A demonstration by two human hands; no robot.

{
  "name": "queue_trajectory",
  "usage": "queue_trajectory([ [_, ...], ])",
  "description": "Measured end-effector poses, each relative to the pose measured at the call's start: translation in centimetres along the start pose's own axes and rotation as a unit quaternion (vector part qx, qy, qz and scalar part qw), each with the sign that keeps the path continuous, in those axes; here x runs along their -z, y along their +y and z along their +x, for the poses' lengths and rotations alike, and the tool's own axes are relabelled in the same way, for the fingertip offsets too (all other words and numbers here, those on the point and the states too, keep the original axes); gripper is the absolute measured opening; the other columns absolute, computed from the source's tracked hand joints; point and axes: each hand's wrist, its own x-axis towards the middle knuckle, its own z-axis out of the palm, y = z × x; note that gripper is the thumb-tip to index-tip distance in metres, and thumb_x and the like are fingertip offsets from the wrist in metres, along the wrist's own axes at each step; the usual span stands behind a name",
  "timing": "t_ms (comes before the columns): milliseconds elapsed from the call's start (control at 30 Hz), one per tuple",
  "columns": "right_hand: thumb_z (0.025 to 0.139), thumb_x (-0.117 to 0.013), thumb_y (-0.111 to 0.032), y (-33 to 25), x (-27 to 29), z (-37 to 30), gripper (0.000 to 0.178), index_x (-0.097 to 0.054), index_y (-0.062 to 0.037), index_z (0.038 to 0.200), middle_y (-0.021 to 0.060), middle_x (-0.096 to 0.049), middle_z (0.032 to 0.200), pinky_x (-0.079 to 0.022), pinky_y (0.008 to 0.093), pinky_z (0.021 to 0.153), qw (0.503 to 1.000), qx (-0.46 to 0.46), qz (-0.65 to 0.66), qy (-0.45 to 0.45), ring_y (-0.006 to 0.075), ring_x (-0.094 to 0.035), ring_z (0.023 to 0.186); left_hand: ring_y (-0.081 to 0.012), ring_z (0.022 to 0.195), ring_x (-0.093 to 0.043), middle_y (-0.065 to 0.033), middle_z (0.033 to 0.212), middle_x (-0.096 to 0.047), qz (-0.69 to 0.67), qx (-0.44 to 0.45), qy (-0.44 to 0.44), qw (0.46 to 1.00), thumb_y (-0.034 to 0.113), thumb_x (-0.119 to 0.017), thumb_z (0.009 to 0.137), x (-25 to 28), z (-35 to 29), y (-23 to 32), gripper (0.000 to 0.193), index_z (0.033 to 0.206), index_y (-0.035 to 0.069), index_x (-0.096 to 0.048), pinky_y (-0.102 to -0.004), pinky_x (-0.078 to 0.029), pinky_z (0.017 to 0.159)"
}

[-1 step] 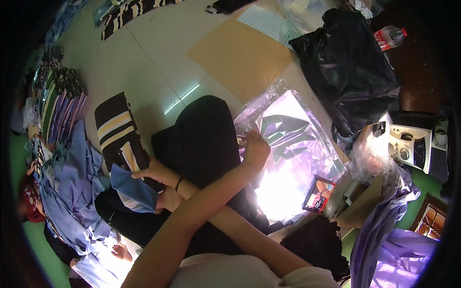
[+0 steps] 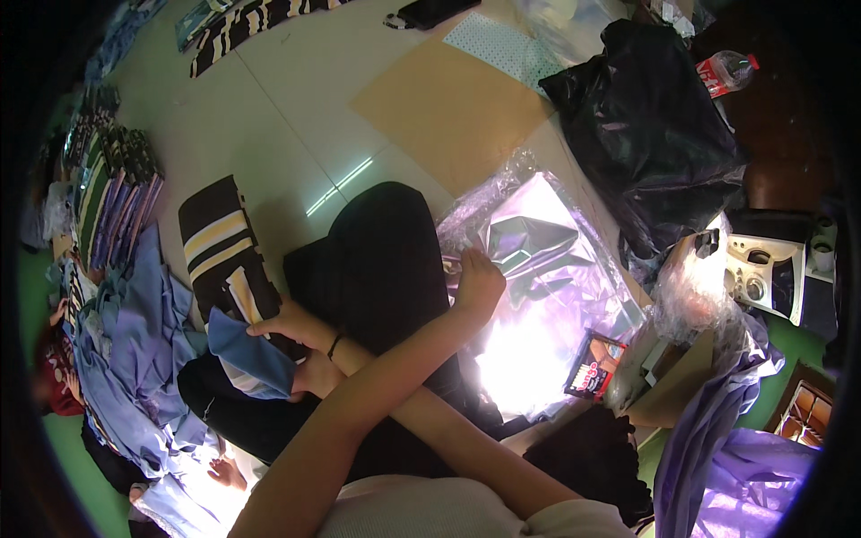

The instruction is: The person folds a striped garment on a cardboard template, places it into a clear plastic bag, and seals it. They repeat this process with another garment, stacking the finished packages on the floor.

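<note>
My forearms cross in front of me, the left one on top. Out to the right, my left hand (image 2: 480,285) has its fingers closed at the near-left edge of a stack of clear, shiny plastic bags (image 2: 538,251); its fingertips are partly hidden. My right hand (image 2: 300,327), with a black band at the wrist, reaches to the left and grips the near end of a folded dark cloth (image 2: 211,220) with white and cream stripes. A folded blue cloth (image 2: 247,354) lies against that hand, over the near end of the striped one. My black-trousered legs are folded beneath.
At the left are a stack of folded striped cloths (image 2: 117,197) and a heap of blue fabric (image 2: 134,332). A black plastic bag (image 2: 646,134), a bottle (image 2: 726,73) and a snack packet (image 2: 595,364) are on the right. Brown paper (image 2: 439,103) lies ahead; another person's hand (image 2: 229,471) shows at lower left.
</note>
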Motion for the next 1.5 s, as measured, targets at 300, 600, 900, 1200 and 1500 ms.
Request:
queue_trajectory([
  [300,0.063,-0.073,-0.014,0.5,-0.2,0.1,0.064,-0.042,-0.0016,0.118,0.0071,-0.051,0.11,-0.036,0.0273,0.087,1.0,-0.019,-0.013,0.001,0.0163,-0.047,0.102,-0.0314,0.103,-0.037,-0.0157,0.104,-0.039,-0.395,0.134,0.059,0.907,0.016,-0.071,0.061,1.7,-0.2,-1.9,0.053,0.104,0.002,-0.043,-0.0479,-0.03,0.091],
  [600,0.063,-0.073,-0.015,1.2,-0.2,0.7,0.064,-0.042,-0.0017,0.118,0.0071,-0.051,0.11,-0.036,0.0274,0.087,0.999,-0.032,-0.034,0.004,0.0163,-0.046,0.102,-0.0293,0.085,-0.054,-0.0172,0.084,-0.051,-0.379,0.157,0.037,0.911,0.004,-0.053,0.073,1.8,0.9,-2.7,0.016,0.087,0.001,-0.045,-0.0386,-0.044,0.073],
  [900,0.063,-0.073,-0.015,1.7,0.0,1.1,0.064,-0.042,-0.0018,0.118,0.007,-0.051,0.11,-0.036,0.0274,0.088,0.997,-0.051,-0.055,0.007,0.0163,-0.046,0.102,-0.0231,0.067,-0.061,-0.0108,0.07,-0.055,-0.328,0.116,0.027,0.937,0.002,-0.051,0.071,3.8,0.5,-3.7,0.003,0.07,0.005,-0.052,-0.0316,-0.05,0.054],
  [1200,0.064,-0.073,-0.016,1.7,0.1,1.3,0.064,-0.042,-0.0018,0.118,0.007,-0.05,0.111,-0.035,0.0274,0.088,0.996,-0.052,-0.071,0.014,0.0163,-0.046,0.103,-0.0258,0.064,-0.056,-0.0119,0.074,-0.055,-0.339,0.016,0.251,0.906,0.002,-0.051,0.067,5.1,-0.3,-4.8,0.007,0.074,0.003,-0.053,-0.0354,-0.048,0.056],
  [1500,0.064,-0.072,-0.016,1.8,0.5,1.9,0.064,-0.042,-0.0019,0.118,0.0069,-0.05,0.111,-0.035,0.0274,0.088,0.994,-0.052,-0.088,0.022,0.0162,-0.045,0.103,-0.0224,0.069,-0.06,-0.0037,0.068,-0.061,-0.735,-0.091,-0.119,0.662,0.013,-0.053,0.069,9.1,-0.5,-0.2,0.014,0.081,0.014,-0.061,-0.0382,-0.042,0.061],
])
